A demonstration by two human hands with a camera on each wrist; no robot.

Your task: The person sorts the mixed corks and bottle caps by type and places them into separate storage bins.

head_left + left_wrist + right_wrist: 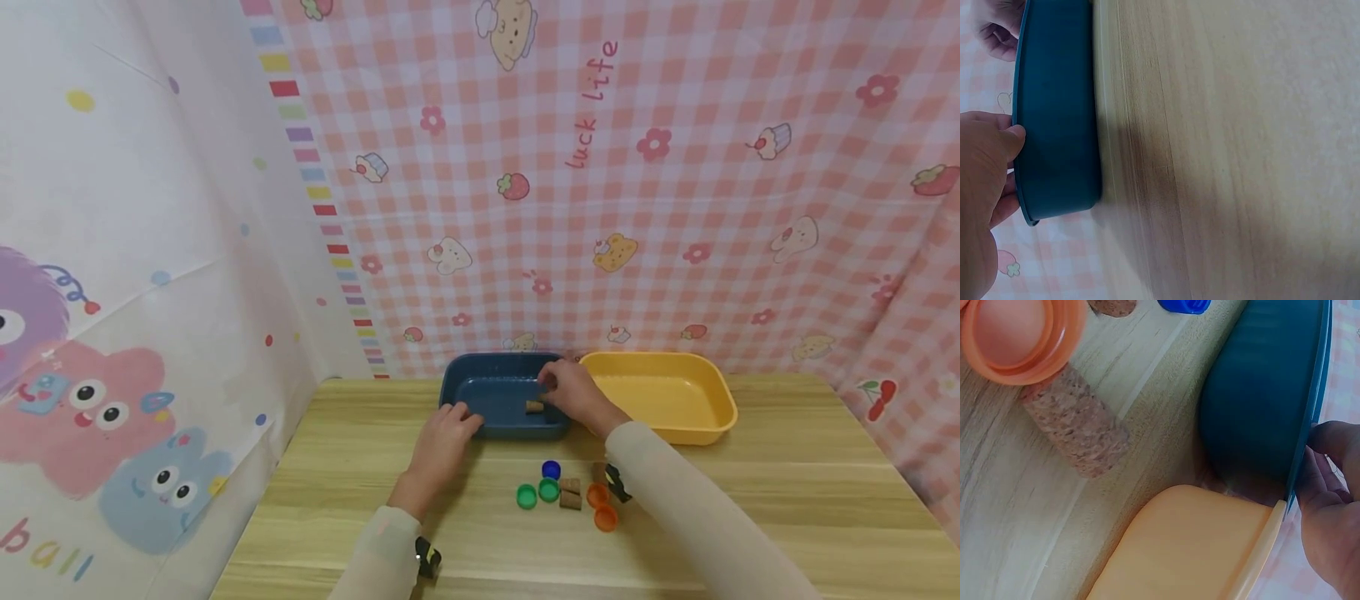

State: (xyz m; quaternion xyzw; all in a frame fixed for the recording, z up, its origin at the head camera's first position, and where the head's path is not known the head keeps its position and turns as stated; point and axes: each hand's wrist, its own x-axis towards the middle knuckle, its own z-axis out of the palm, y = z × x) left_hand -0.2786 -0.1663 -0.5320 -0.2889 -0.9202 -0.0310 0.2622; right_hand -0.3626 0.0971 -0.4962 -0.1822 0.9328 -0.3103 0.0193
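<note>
The left hand (442, 440) (982, 156) grips the blue tray (517, 433) (1057, 112) (1260, 394) at its near left rim, thumb outside and fingers over the edge. Over the tray's right side is the right hand (576, 393) (1002, 28) (1335, 500), fingers loosely bent and pointing down inside the rim; no object shows clearly between them. A cork (534, 407) lies in the tray just below these fingertips. What the right fingertips touch is partly hidden.
A yellow tray (697, 437) (1191, 544) stands right beside the blue one. On the wooden table in front lie green caps (527, 497), a blue cap (551, 471) (1185, 305), orange caps (605, 518) (1019, 337) and several corks (570, 500) (1079, 425). Patterned cloth hangs behind.
</note>
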